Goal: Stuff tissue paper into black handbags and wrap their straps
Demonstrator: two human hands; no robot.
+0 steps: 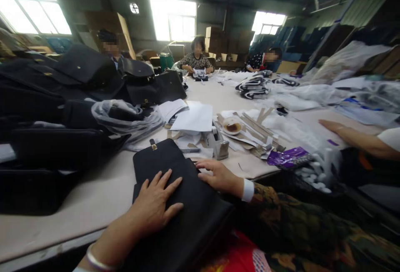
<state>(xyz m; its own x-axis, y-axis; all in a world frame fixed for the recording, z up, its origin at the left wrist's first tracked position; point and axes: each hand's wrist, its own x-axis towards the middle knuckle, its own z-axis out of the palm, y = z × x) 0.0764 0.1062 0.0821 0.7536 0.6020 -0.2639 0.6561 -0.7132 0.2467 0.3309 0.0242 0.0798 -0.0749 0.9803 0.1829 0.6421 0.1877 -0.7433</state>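
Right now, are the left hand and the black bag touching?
Touching: the head view shows the left hand resting palm down on the black bag, its fingers spread over the surface.

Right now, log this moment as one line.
left hand: flat on black bag | right hand: at its edge | white papers: beyond

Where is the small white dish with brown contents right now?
In the head view, the dish sits right of centre, among cardboard strips, beyond the right hand.

My left hand [161, 200] lies palm down with its fingers spread, a pale band around that wrist. My right hand [220, 176] reaches in from the right, fingers slightly bent, below a white cuff and camouflage sleeve.
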